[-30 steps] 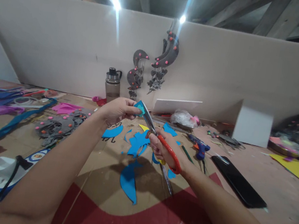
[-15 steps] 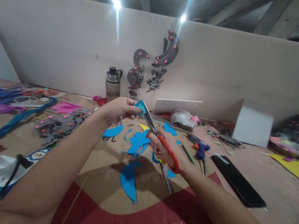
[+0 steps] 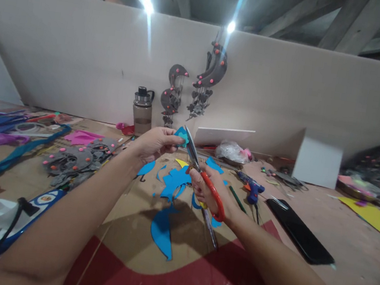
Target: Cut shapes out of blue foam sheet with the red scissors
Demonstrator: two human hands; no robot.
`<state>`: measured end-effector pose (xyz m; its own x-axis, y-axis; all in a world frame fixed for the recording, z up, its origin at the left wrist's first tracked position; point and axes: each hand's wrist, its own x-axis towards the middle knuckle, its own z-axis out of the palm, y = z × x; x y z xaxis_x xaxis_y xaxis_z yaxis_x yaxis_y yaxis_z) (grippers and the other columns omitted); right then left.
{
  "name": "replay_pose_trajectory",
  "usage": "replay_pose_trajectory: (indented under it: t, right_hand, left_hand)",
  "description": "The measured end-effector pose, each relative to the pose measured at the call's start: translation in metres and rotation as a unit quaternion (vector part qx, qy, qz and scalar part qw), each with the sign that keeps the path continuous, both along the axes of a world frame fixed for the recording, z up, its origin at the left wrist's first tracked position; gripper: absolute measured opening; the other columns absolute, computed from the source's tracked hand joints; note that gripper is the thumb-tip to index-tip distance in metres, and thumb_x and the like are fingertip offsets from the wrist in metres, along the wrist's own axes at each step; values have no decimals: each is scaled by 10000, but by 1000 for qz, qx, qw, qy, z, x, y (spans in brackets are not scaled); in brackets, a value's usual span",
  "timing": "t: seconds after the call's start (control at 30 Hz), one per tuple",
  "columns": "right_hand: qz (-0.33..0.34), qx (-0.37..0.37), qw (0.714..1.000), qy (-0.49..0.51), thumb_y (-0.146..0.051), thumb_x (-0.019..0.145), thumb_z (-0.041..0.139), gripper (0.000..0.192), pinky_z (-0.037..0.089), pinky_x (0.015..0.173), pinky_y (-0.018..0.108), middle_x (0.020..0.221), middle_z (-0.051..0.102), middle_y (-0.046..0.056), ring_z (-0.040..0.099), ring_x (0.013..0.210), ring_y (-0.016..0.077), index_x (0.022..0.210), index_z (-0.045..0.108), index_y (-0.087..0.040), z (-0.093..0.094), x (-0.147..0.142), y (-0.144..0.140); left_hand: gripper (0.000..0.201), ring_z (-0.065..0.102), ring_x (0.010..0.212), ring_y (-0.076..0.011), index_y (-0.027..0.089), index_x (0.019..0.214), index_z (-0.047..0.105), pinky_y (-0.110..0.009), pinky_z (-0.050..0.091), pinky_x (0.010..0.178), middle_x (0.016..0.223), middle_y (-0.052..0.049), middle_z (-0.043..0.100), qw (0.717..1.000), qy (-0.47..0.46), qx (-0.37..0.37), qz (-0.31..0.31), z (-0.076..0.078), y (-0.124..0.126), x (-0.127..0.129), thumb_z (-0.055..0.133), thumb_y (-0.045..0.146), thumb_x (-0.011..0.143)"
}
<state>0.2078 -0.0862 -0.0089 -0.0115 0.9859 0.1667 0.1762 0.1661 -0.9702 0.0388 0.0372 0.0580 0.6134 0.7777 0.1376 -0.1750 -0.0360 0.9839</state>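
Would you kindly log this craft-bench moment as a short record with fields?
Left hand: pinches a small blue foam piece
Right hand: grips the red-handled scissors, blades at the piece
Under hands: blue foam offcuts on cardboard
Right: black phone, blue glue gun
Back: water bottle

Craft workshop; foam cutouts point(image 3: 173, 180), glue gun point(image 3: 250, 187), hanging mobiles point(image 3: 210, 76).
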Motion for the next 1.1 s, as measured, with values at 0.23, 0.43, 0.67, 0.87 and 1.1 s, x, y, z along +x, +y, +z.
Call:
replay_pose_trajectory:
  t: [0.23,0.43,0.67,0.87,1.1]
  right_hand:
    - [9,11,1000,-6,-565,883,665,389,252,422,214,625,364,-71,291,475,77,853,456,-239,5,3,0]
    - [28,18,998,-54,-572,915,622,392,282,430,222,649,389,-51,321,497,88,812,461,-230,7,8,1]
    - [42,14,998,-46,-578,912,631,379,282,443,226,647,380,-57,313,507,91,889,502,-222,10,8,-2]
    - [32,9,999,-26,-602,918,604,389,260,441,220,636,354,-68,295,504,94,920,508,-225,8,6,-1]
    - [19,19,999,-27,-551,909,617,340,253,418,210,639,366,-69,291,487,89,934,509,-230,2,6,1]
  left_hand:
    - [269,406,514,-37,111,690,658,-200,295,478,632,25,542,1000,-7,-3,12,3,-5,2,856,234,554]
    - [231,377,502,-38,121,648,655,-207,249,469,602,27,507,1000,21,11,5,9,-2,-7,845,229,575]
    - [240,391,507,-37,115,649,665,-207,250,482,616,24,522,1000,19,22,7,6,-3,-5,856,232,563]
    - [256,389,505,-36,113,645,639,-203,240,489,598,30,504,1000,12,10,9,6,-7,-2,854,226,563]
    - [292,407,503,-32,99,675,667,-189,255,486,614,21,532,1000,-13,-7,7,2,-6,2,884,240,541]
